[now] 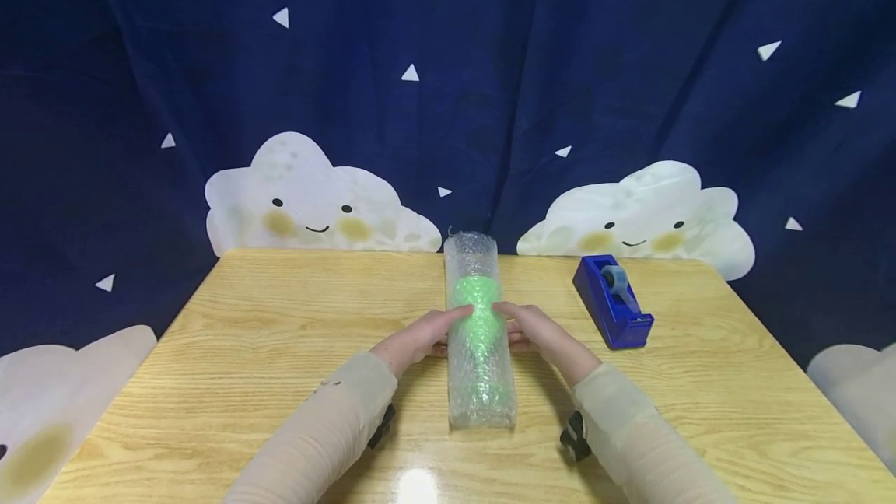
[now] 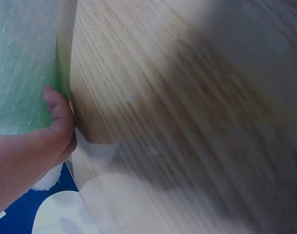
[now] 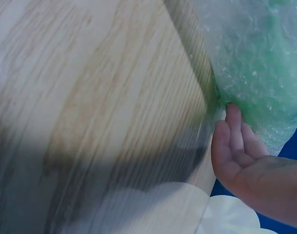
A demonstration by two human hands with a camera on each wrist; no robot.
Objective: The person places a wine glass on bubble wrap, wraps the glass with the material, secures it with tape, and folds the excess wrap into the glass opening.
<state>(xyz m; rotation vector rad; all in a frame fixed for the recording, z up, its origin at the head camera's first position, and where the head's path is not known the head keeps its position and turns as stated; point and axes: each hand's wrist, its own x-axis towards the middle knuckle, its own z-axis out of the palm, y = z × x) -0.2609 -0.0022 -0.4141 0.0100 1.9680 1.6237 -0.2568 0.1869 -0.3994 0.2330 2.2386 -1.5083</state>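
Observation:
In the head view a long bubble-wrap bundle (image 1: pixel 483 403) lies lengthwise on the table. Through the clear wrap shows a green thing (image 1: pixel 479 294), wide at the far part and narrowing toward me like a goblet. My left hand (image 1: pixel 423 337) grips the bundle's left side, thumb on top and fingers low along the edge. From the right side my right hand (image 1: pixel 542 333) holds it the same way, its thumb across from the left one. The right wrist view shows that hand's curled fingers (image 3: pixel 234 131) with tips at the wrap's lower edge.
A blue tape dispenser (image 1: pixel 616 306) with a roll of clear tape stands right of the bundle. The wooden table (image 1: pixel 301 294) ends at a dark blue curtain (image 1: pixel 448 99) printed with white clouds and triangles. Dark wrist-camera mounts (image 1: pixel 575 438) sit below the sleeves.

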